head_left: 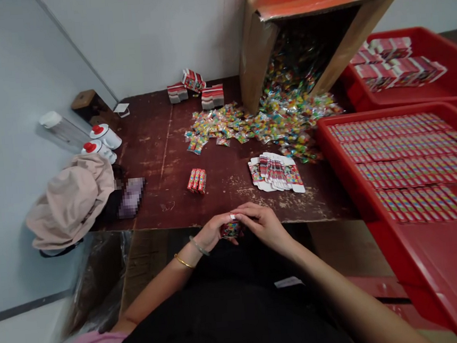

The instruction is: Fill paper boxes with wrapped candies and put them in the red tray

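Observation:
A small printed carton [231, 229] is between my hands at the table's front edge. My left hand [213, 231] wraps round its left side, fingers closed on it. At its white top flap, the fingers of my right hand [262, 223] press from the right. What the carton holds inside cannot be seen. Beyond my hands a short row of small red cartons [196, 180] stands together on the table. To the right of those lies a fanned pile of flat, unfolded cartons [276, 171]. Wrapped candies [224, 121] are heaped farther back.
A large cardboard box [251, 57] lies on its side, spilling candies. Red trays [428, 261] with rows of cartons stand at the right. Stacked flat cartons [213, 96] sit by the wall. White bottles [105, 135], a beige cap [70, 196] and a blurred purple item [132, 197] are at the left.

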A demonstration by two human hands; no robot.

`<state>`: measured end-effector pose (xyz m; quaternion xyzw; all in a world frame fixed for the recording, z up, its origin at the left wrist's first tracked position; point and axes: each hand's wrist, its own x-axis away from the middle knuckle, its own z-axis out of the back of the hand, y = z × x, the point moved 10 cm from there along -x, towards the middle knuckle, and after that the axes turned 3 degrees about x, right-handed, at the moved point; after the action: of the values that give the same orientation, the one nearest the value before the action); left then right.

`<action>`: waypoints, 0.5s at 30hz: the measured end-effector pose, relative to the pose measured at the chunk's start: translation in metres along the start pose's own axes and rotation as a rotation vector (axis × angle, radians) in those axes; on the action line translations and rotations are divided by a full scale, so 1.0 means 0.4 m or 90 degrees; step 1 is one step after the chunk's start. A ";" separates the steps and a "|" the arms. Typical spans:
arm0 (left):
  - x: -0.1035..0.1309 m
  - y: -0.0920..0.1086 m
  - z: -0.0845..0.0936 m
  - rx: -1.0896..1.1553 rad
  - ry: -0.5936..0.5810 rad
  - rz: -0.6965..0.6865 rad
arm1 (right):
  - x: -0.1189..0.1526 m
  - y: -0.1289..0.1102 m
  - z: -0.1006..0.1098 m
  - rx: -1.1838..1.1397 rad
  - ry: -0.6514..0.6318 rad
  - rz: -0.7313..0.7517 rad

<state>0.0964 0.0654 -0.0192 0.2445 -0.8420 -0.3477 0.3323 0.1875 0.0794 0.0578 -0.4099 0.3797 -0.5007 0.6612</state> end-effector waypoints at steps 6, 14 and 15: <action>0.046 0.000 0.000 -0.023 -0.012 0.018 | 0.032 -0.020 -0.021 0.086 -0.049 0.076; 0.035 0.099 0.075 -0.338 0.206 -0.163 | -0.063 0.155 -0.089 -0.087 0.041 -0.159; 0.046 0.126 0.091 -0.392 0.241 -0.197 | -0.104 0.188 -0.092 -0.126 0.055 -0.189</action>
<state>0.0485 0.1013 0.0060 0.3173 -0.5753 -0.5787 0.4832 0.1717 0.1261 -0.0216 -0.5027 0.3905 -0.5697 0.5197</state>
